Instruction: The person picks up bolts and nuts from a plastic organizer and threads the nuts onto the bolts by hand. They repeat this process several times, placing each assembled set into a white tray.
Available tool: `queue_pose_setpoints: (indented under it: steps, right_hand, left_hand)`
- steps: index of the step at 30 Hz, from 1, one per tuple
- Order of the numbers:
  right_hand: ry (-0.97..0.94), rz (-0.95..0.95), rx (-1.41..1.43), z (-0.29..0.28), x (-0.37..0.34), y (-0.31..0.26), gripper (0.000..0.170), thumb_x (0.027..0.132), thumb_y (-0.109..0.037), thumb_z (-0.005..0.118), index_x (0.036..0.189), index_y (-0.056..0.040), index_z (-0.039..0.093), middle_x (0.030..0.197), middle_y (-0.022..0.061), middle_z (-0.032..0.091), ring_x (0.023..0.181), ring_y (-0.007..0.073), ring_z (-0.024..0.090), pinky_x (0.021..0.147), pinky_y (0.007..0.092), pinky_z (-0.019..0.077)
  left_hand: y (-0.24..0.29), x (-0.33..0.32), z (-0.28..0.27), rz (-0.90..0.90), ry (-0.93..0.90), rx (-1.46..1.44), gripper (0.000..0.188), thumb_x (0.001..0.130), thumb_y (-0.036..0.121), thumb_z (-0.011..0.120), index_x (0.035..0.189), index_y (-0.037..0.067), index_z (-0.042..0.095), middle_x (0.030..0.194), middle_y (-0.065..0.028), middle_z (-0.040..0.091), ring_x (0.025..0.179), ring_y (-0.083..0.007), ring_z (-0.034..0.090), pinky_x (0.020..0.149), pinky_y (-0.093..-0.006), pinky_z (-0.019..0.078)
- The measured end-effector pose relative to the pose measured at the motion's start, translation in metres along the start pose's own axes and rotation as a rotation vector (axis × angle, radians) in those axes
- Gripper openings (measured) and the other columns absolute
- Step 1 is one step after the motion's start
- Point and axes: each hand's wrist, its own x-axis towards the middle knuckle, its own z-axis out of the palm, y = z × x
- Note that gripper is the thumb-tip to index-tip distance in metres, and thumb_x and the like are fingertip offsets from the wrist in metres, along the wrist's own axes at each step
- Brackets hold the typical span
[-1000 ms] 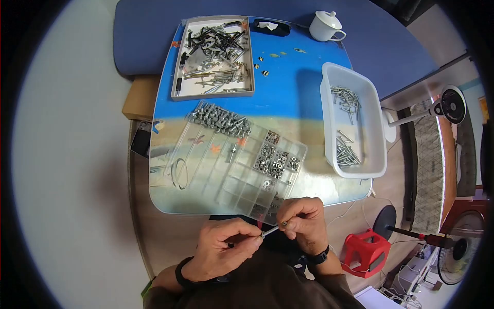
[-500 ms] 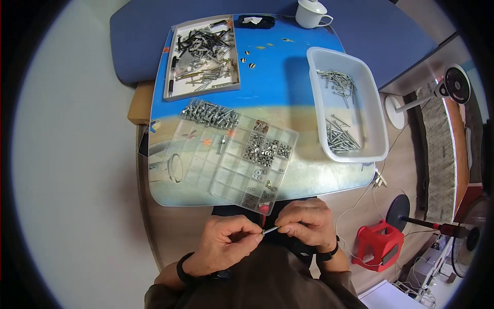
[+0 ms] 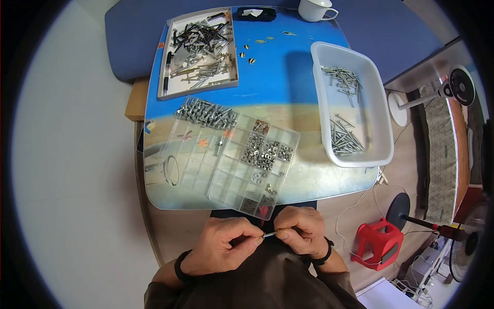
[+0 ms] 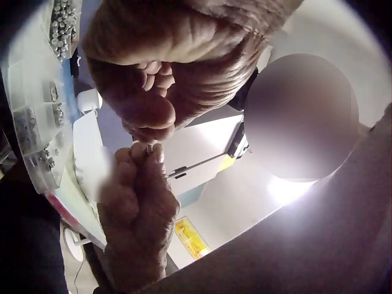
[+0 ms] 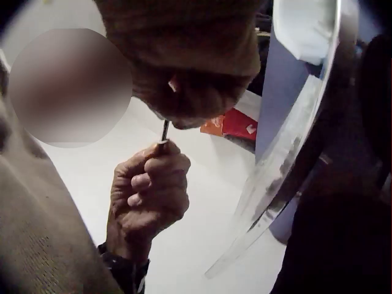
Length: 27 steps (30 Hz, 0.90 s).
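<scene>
Close to the lap, a thin metal bolt (image 3: 269,235) spans the two sets of fingertips. The left hand (image 3: 225,245) pinches one end between thumb and forefinger; the right hand (image 3: 301,230) pinches the other, its fingertips hiding that end. In the right wrist view the bolt (image 5: 165,130) shows between the left hand (image 5: 153,193) below and the right hand (image 5: 190,61) above. The left wrist view shows the hands nearly touching, with a bit of metal between them. Beyond the hands lies a clear compartment box (image 3: 221,177) with nuts and washers, its edge over the table's edge.
Bolts fill the far-left part of the clear box. A white carton tray (image 3: 198,92) of mixed screws stands at the back left of the table (image 3: 278,110). At the right is a white plastic tub (image 3: 383,129) with two piles of screws; behind it stands a cup (image 3: 313,10).
The right hand has come nearer the left, and less of the bolt shows between them. The head view has shifted, so the table things sit further left and up than a second ago.
</scene>
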Motion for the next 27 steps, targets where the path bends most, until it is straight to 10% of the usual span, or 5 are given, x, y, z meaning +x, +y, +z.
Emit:
queue_pose_setpoints:
  steps: [7, 14, 27]
  right_hand:
    - [0.159, 0.108, 0.407, 0.017, -0.013, 0.018, 0.020, 0.096, -0.014, 0.069, 0.095, 0.0058, 0.063, 0.089, 0.0242, 0.065, 0.057, 0.0174, 0.065, 0.054, 0.0268, 0.0513]
    - [0.108, 0.120, 0.301, 0.011, 0.003, 0.015, 0.016, 0.095, -0.011, 0.070, 0.094, 0.0040, 0.064, 0.085, 0.0210, 0.068, 0.060, 0.0179, 0.067, 0.056, 0.0283, 0.0533]
    - [-0.018, 0.005, -0.822, -0.018, 0.069, 0.003, 0.027, 0.077, 0.000, 0.078, 0.101, -0.0022, 0.067, 0.086, 0.0089, 0.067, 0.060, 0.0241, 0.066, 0.051, 0.0338, 0.0525]
  left_hand:
    - [-0.010, -0.002, -0.001, -0.175, 0.017, -0.277, 0.004, 0.090, 0.001, 0.070, 0.093, -0.001, 0.067, 0.075, -0.0041, 0.068, 0.061, -0.0071, 0.062, 0.054, -0.0224, 0.0467]
    - [-0.018, 0.000, -0.011, -0.368, -0.012, -0.481, 0.005, 0.095, 0.003, 0.066, 0.097, -0.001, 0.068, 0.077, -0.0011, 0.067, 0.062, -0.0046, 0.061, 0.056, -0.0202, 0.0470]
    - [-0.074, 0.002, -0.040, 0.233, 0.563, 0.233, 0.013, 0.081, -0.003, 0.072, 0.091, 0.001, 0.066, 0.071, -0.0107, 0.068, 0.051, -0.0174, 0.058, 0.048, -0.0262, 0.0428]
